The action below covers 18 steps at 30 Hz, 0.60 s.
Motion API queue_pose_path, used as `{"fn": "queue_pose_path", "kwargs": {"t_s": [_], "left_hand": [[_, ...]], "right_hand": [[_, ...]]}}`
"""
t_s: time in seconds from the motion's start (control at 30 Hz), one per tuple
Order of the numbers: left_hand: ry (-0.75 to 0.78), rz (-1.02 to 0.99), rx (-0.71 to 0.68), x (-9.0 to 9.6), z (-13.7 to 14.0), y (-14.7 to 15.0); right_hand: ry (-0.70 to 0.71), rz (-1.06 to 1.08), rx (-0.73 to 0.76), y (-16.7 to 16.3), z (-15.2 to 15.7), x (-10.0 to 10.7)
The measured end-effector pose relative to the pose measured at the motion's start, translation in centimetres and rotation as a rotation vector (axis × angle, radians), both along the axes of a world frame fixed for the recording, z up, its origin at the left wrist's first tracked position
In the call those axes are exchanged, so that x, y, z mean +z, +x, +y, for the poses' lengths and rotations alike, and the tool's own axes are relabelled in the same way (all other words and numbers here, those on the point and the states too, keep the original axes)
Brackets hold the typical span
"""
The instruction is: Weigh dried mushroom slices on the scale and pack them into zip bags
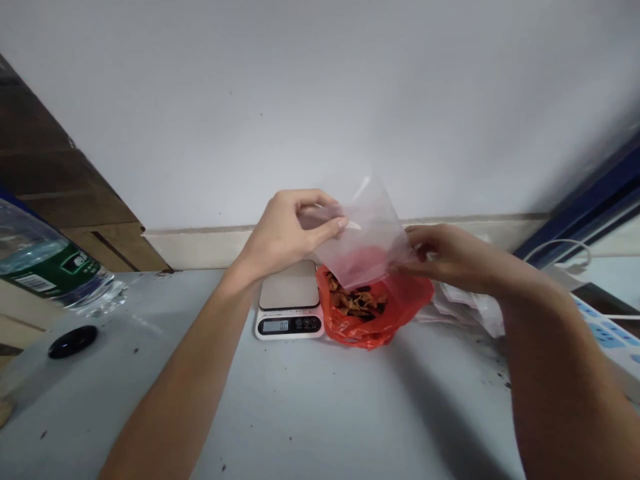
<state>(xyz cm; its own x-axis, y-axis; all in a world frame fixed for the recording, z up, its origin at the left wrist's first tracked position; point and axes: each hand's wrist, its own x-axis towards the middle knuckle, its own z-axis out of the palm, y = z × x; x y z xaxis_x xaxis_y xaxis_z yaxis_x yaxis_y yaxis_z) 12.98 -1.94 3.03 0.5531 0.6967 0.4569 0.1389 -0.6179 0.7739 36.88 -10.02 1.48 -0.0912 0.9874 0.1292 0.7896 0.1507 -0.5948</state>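
Observation:
A clear plastic bag [367, 230] hangs between my hands, above the red plastic bag. My left hand [300, 223] pinches its left edge between thumb and fingers. At the lower right corner my right hand [435, 250] grips it, with some fingertips hidden behind the film. Below, the red plastic bag [360, 333] stands with its mouth spread, and brown dried pieces [357, 303] show inside. Touching it on the left is a white kitchen scale [289, 300], whose display reads 0.0 and whose plate is partly covered by my left hand.
Several clear packets [457, 303] lie right of the red bag, partly behind my right forearm. A water bottle [55, 260] and a black oval object [73, 341] are at the left. A white power strip [607, 333] with cables lies far right. The wall [320, 120] rises behind the table [310, 407].

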Motion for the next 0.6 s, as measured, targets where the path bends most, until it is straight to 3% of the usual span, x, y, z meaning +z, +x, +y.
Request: {"fn": "queue_pose_path", "kwargs": {"t_s": [0.17,0.33,0.5,0.6], "left_hand": [[-0.221,-0.087,0.057,-2.0,1.1,-4.6],[-0.455,-0.112,0.159,-3.4,2.8,-9.9],[-0.514,-0.095,0.173,-3.9,4.4,-14.8],[-0.513,-0.052,0.269,-4.5,5.3,-17.4]], "right_hand": [[-0.042,0.339,-0.033,-3.2,0.8,-0.3],[0.019,0.609,-0.049,-7.7,2.4,-1.2],[0.065,0.65,-0.023,-11.1,5.8,-2.2],[0.176,0.577,-0.028,-13.5,7.6,-2.5]]}}
